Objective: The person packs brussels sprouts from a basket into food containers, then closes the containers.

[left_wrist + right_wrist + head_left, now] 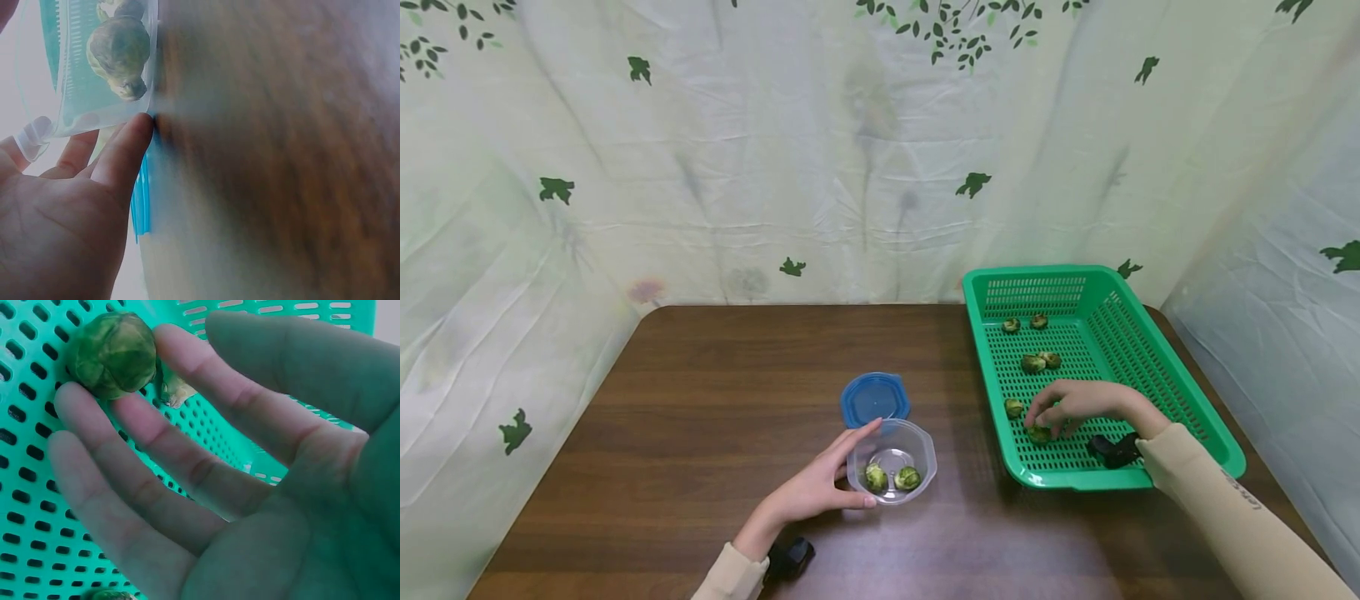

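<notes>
Inside a green basket point(1052, 480), we see a person's right grip point(1078, 403) with fingers apart, tips touching one Brussels sprout point(114, 357) but not closed round it; the thumb stands clear. To lift it well, we would bring the thumb in opposite the fingertips and squeeze lightly, since something this round may roll. The left grip point(820, 483) spans and holds a clear tub point(927, 457), best held steady. The sprout at the right fingertips is mottled green, with tightly wrapped leaves; two similar sprouts point(907, 478) lie beside the left grip, in the tub.
</notes>
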A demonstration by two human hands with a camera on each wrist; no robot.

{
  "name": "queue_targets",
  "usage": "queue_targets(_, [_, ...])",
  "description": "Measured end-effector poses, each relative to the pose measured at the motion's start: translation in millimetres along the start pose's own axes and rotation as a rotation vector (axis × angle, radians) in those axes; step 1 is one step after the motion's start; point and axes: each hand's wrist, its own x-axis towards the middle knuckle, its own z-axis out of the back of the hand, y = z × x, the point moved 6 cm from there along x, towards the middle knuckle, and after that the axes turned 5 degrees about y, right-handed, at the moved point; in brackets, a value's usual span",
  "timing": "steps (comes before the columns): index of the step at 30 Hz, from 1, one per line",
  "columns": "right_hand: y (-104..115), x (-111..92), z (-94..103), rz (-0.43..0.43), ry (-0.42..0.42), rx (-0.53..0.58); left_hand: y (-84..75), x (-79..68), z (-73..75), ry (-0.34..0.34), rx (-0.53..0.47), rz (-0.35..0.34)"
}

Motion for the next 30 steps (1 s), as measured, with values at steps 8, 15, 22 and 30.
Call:
queue_targets(8, [3.0,-0.8,3.9,0.039,-0.05,-0.002,0.4,-0.3,0.0,-0.004,0.004,0.003])
queue_targets(15, [9.4,-5.8,7.9,0.101,-0.099,0.024,0.0,-0.7,0.2,-0.008,0.002,0.0])
queue_targets(22, [11.0,-13.3,14.8,0.138,-0.178,0.033,-1.4,-1.7,-0.8,-0.004,-0.008,-0.008])
queue_targets(30, [23.8,-20.0,22.9,0.186,-0.26,-0.018,-1.8,-1.1,-0.5,-0.005,-0.005,-0.017])
